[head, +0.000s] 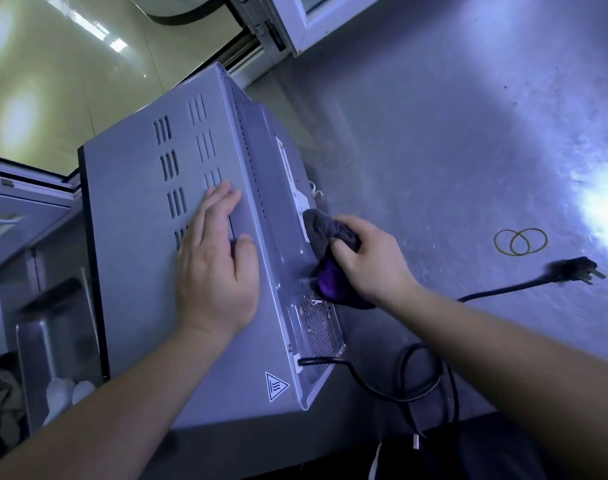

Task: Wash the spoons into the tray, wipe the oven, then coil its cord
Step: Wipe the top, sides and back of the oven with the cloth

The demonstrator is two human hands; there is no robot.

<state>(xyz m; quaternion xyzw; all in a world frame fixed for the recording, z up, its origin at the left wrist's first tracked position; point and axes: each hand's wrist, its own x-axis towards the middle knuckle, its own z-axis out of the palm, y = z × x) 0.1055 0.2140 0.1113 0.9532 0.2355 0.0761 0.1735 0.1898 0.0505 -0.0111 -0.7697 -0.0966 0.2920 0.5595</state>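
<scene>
The grey metal box oven (132, 271) sits at the steel surface's (434, 133) 9 o'clock side, long axis running 11 to 5 o'clock, back facing 3. The left hand (215, 271) lies flat on top, grip open. The right hand (368, 261) has its grip closed round a bunched grey-purple cloth (319, 226), held against the back. Wiping lower could snag the loose black cord (392, 398) at 5 o'clock.

Right of the oven (139, 271) the counter (434, 133) lies wide open, with only the looped cord (496, 291) near the front edge, the plug (572, 270) and two rubber bands (520, 241) farther right in the way
</scene>
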